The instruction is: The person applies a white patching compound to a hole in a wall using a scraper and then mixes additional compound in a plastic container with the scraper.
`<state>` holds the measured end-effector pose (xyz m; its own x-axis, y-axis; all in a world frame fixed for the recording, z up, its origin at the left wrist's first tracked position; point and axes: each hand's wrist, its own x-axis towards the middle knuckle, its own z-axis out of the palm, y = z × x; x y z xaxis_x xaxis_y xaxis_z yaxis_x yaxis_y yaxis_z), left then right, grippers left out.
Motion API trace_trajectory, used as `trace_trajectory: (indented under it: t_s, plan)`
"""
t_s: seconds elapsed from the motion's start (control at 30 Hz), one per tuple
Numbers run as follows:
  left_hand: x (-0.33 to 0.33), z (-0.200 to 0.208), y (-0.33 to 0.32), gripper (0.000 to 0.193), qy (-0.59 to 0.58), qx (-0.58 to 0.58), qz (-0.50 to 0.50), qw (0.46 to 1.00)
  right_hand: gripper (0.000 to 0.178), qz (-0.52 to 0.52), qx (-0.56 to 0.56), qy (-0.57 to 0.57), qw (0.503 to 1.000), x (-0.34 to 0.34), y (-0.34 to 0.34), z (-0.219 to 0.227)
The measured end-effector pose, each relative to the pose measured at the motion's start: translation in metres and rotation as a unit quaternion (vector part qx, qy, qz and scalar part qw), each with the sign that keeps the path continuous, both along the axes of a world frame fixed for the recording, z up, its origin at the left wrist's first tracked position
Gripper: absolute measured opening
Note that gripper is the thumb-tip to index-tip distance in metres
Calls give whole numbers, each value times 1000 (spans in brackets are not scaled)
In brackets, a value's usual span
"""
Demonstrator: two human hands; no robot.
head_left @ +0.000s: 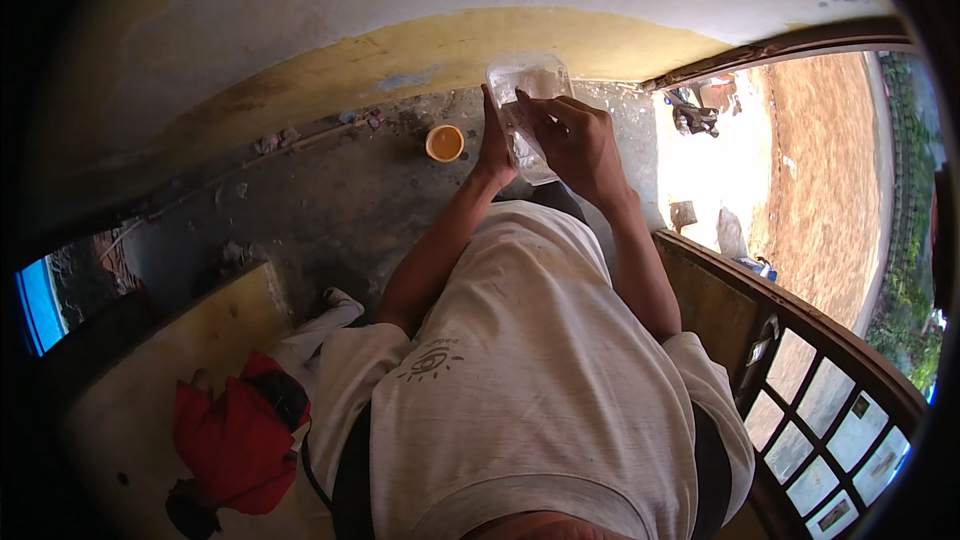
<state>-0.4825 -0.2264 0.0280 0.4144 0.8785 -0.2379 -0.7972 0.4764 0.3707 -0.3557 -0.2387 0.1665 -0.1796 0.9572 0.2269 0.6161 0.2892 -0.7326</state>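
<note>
A clear plastic container, long and shallow with rounded corners, is held out in front of me, its open side facing up. My left hand grips its left side, the fingers along the wall. Over the container is my right hand, its fingers drawn together in a pinch close to the inside. Whatever lies between those fingertips, if anything, is too small to make out. Below and left of the container, an orange-yellow bucket stands on the floor.
A stained yellow and white wall rises ahead. At the right a doorway opens onto bright ground, beside a brown paned door. Behind me on the left is a person in a red top. Debris lies along the wall's foot.
</note>
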Motion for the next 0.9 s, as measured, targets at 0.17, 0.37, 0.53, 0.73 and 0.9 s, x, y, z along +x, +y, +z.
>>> trace_trajectory:
  t_s: [0.17,0.37,0.53,0.73,0.9]
  plan:
    - [3,-8,-1,87,-34,-28,18,999,8,-10,19,-36,999,12,21,8]
    - [3,-9,-1,79,11,35,27,999,10,43,-5,12,999,2,10,-3]
    - [-3,-7,-6,77,-40,11,26,999,16,-25,9,-31,999,17,19,13]
    - [-4,3,-3,67,11,-7,28,1000,15,21,13,-31,999,6,22,-13]
    - [-1,4,-3,66,-10,-18,39,999,15,-28,60,4,998,1,21,-10]
